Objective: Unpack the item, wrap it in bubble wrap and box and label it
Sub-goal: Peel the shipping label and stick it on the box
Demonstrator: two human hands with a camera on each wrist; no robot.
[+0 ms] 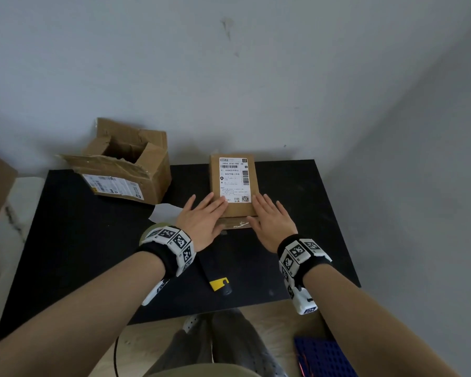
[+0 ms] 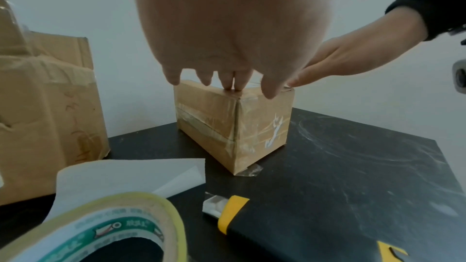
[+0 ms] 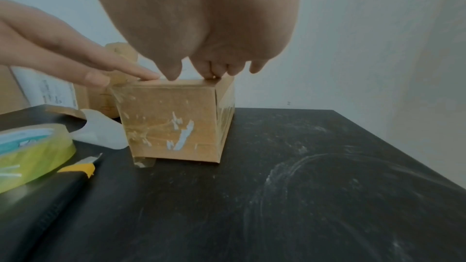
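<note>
Both grips lie flat with straight fingers: the left hand [image 1: 201, 219] and the right hand [image 1: 273, 222] press on the near end of the small taped brown cardboard box [image 1: 234, 186], clasping nothing. Under and beyond the fingertips sits the white printed shipping label [image 1: 235, 179], stuck on the box's top, so boxing and labelling look done; only a last smoothing seems left. The wrapped item cannot be seen; presumably it is inside. Just left of the left grip lie a white backing sheet [image 1: 163, 212] and a yellowish tape roll [image 2: 105, 224], nearer the person a black-and-yellow utility knife [image 1: 218, 284]. Farther left on the black table [image 1: 310, 213] stands the torn, opened brown carton [image 1: 125, 164].
</note>
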